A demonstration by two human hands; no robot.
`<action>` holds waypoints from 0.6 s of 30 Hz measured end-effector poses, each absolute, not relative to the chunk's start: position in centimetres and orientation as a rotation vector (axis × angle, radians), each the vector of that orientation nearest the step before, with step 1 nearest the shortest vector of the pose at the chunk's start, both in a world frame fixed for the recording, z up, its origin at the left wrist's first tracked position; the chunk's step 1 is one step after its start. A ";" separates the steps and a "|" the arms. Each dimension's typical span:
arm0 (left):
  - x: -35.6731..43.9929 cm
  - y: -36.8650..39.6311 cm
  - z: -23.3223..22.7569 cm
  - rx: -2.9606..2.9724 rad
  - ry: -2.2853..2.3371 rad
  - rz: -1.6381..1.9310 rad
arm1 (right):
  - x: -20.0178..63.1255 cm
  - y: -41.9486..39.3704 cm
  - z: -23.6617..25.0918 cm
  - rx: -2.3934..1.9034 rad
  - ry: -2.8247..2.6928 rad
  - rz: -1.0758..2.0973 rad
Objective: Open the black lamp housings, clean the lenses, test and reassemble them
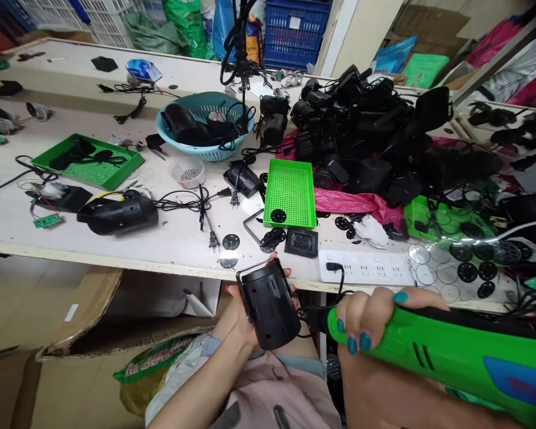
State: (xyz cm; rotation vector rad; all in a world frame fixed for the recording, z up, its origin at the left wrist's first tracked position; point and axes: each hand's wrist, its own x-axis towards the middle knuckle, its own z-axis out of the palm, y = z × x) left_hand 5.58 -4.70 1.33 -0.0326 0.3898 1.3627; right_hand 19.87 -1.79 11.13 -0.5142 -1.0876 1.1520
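Above my lap, my left hand is wrapped round a black cylindrical lamp housing with a thin U-shaped bracket at its upper end. Fingertips show along its far side. My right hand grips a green electric screwdriver lying almost level, its black nose aimed left at the housing's lower right side. Whether the bit touches the housing, I cannot tell. At the table edge just beyond lie a black square frame part and a loose metal bracket.
A green tray stands behind the housing, near a white power strip. Black housings pile up at the right back. Further left are a blue basket, a cup of screws, another green tray and a corded lamp.
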 end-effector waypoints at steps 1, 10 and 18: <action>5.7 -4.7 1.4 -0.031 0.399 1.364 | 19.7 -1.7 11.1 -0.523 -1.089 1.149; 5.1 -4.8 1.6 0.006 0.405 1.341 | 17.6 -1.9 13.2 -0.625 -0.960 1.178; 5.0 -4.0 1.4 -0.074 0.448 1.353 | 16.9 -1.6 13.2 -0.630 -0.894 1.252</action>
